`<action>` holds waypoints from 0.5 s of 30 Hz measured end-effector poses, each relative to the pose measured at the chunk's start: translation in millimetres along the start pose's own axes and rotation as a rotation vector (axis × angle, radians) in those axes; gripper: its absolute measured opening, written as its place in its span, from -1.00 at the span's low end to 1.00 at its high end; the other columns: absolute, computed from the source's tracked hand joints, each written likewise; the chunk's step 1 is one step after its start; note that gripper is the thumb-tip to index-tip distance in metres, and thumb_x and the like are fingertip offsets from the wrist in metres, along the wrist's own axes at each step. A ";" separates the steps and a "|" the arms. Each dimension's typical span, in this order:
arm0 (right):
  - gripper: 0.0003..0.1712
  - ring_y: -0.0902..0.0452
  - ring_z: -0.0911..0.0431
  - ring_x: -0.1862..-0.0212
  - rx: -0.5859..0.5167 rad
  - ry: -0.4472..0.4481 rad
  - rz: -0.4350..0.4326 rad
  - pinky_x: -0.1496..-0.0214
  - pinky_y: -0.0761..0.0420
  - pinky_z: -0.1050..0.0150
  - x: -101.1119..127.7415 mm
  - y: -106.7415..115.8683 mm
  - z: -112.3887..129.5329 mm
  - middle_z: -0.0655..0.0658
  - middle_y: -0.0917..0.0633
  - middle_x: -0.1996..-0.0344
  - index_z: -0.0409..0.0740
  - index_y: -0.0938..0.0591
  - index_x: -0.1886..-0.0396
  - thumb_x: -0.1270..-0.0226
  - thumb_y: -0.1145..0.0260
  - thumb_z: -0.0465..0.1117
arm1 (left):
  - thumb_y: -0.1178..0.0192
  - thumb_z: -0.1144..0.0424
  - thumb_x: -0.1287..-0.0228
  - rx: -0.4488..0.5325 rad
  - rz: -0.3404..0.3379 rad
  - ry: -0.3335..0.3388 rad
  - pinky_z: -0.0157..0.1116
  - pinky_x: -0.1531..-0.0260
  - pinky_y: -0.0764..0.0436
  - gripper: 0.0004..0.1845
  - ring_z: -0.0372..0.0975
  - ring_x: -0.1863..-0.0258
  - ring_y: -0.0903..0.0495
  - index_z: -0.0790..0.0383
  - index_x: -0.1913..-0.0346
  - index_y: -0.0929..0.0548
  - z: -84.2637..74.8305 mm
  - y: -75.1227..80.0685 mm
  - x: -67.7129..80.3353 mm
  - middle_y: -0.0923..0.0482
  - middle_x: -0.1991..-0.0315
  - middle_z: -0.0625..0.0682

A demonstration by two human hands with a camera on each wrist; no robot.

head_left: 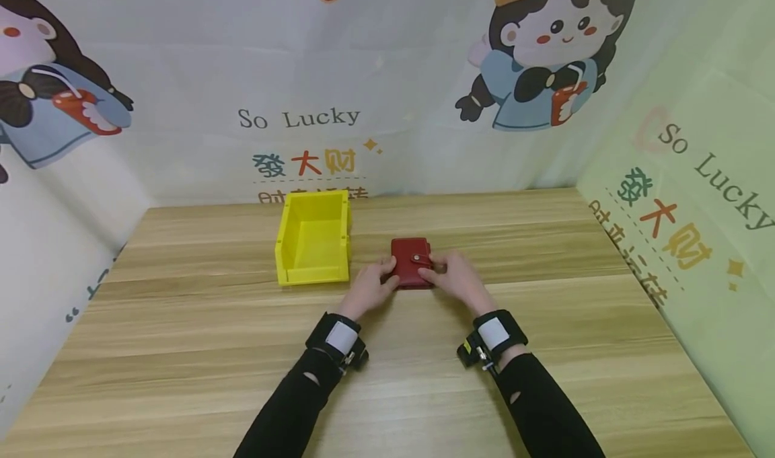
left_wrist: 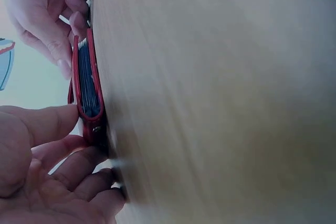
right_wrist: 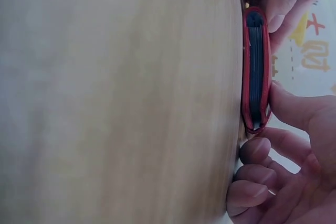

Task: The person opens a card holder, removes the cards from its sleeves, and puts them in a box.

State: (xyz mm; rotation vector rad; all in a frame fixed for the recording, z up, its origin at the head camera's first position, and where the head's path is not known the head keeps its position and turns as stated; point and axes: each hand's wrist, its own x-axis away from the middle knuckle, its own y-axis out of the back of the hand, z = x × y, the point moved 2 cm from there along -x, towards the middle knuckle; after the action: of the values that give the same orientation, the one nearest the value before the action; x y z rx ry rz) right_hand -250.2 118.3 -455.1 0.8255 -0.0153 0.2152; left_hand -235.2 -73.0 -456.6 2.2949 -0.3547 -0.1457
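A small red card wallet (head_left: 408, 251), closed by a strap with a snap (head_left: 416, 258), lies flat on the table between both hands. At its left edge, my left hand (head_left: 369, 287) pinches it by the spine, thumb on the cover and index finger at the side. My right hand (head_left: 458, 282) grips the opposite edge beside the strap, thumb on top. In the left wrist view, dark card sleeves (left_wrist: 88, 80) show between the red covers. The right wrist view shows the wallet's cover (right_wrist: 266, 61) from its side, close along the tabletop.
A yellow open-fronted bin (head_left: 313, 276) stands to the left of the wallet, near the back of the wood-grain table (head_left: 181, 323). White printed sheets (head_left: 399, 74) wall off the back and both sides. Each wrist wears a black strap with a camera (head_left: 356, 356).
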 end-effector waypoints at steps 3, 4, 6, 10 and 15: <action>-0.41 -0.31 0.11 0.39 -0.003 0.013 0.023 0.39 -0.26 0.30 7.4 -0.9 1.1 -0.25 -0.68 0.02 -0.20 -0.60 -0.28 -0.38 -0.36 0.03 | -0.18 0.30 -0.43 0.001 -0.003 -0.007 0.05 -0.43 -0.33 -0.49 0.16 -0.41 -0.40 0.43 -0.36 -0.44 1.2 0.1 7.0 -0.44 -0.37 0.33; -0.43 -0.29 0.12 0.41 -0.006 0.023 0.030 0.40 -0.26 0.31 9.8 -1.6 1.3 -0.23 -0.67 0.11 -0.20 -0.61 -0.27 -0.38 -0.36 0.02 | -0.20 0.29 -0.42 0.003 -0.002 -0.003 0.05 -0.42 -0.34 -0.49 0.15 -0.41 -0.41 0.43 -0.35 -0.45 1.4 0.3 9.7 -0.45 -0.36 0.33; -0.46 -0.28 0.15 0.44 -0.006 0.045 0.040 0.43 -0.25 0.32 14.5 -2.5 2.3 -0.17 -0.63 0.29 -0.18 -0.62 -0.25 -0.38 -0.36 0.00 | -0.22 0.28 -0.40 0.021 0.005 0.012 0.04 -0.42 -0.35 -0.48 0.12 -0.41 -0.41 0.42 -0.34 -0.45 1.2 1.0 15.1 -0.46 -0.36 0.30; -0.44 -0.19 0.18 0.53 0.008 0.071 0.054 0.49 -0.21 0.33 21.5 -4.3 4.3 -0.03 -0.40 0.56 -0.19 -0.59 -0.28 -0.39 -0.35 -0.01 | -0.25 0.28 -0.39 0.051 0.007 0.025 0.00 -0.42 -0.35 -0.48 0.07 -0.42 -0.41 0.43 -0.32 -0.47 1.2 1.3 23.1 -0.48 -0.34 0.28; -0.54 -0.21 0.22 0.56 0.032 0.128 0.068 0.52 -0.21 0.36 29.6 -6.7 5.9 0.05 -0.36 0.61 -0.13 -0.67 -0.21 -0.41 -0.33 -0.03 | -0.29 0.29 -0.35 0.071 -0.007 0.017 0.03 -0.38 -0.40 -0.50 0.09 -0.36 -0.48 0.44 -0.28 -0.52 0.7 1.3 31.1 -0.55 -0.28 0.28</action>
State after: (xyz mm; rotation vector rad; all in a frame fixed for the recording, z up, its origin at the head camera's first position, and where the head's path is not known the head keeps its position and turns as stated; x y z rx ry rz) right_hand -219.6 115.0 -453.0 0.8426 0.0802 0.3330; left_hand -205.9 -83.7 -456.0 2.3662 -0.3475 -0.1188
